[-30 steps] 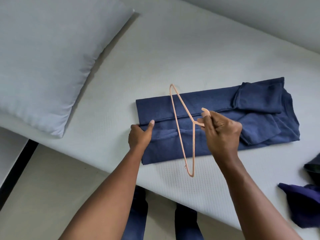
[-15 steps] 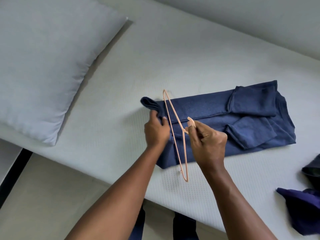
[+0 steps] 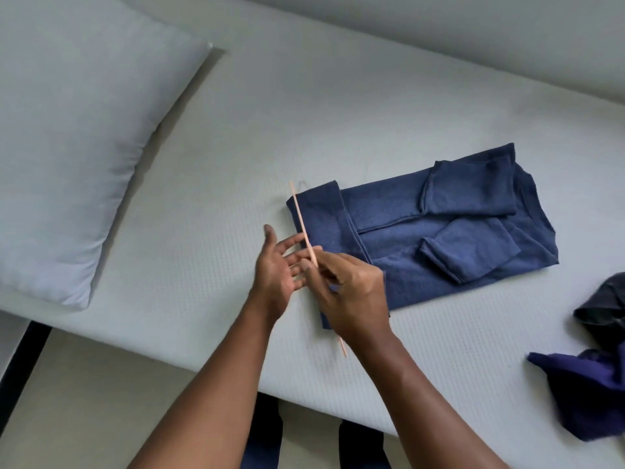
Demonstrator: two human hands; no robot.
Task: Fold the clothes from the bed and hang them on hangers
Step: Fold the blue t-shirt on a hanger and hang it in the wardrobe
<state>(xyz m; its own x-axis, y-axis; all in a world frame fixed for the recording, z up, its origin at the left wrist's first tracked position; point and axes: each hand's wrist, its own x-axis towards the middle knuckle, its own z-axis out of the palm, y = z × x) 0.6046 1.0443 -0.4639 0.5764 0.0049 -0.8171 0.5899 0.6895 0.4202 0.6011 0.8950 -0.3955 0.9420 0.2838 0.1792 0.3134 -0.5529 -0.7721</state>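
A folded blue shirt (image 3: 436,231) lies on the white bed (image 3: 236,137), sleeves tucked on top. Its left end is turned back over a thin peach hanger (image 3: 299,211), which shows edge-on as a slanted line. My right hand (image 3: 351,292) grips the hanger near its middle, over the shirt's near left corner. My left hand (image 3: 277,269) is spread just left of the hanger, palm toward it, fingertips reaching the hanger and the shirt's fold. The hanger's hook is hidden behind my right hand.
A large white pillow (image 3: 67,137) fills the left of the bed. A dark garment (image 3: 602,306) and a purple garment (image 3: 588,390) lie at the right edge. The bed's near edge runs just below my wrists, with floor and my legs beneath.
The shirt's left end has been folded over the hanger. My left hand let go of the cloth and opened beside it. The hanger turned from a visible triangle to edge-on.
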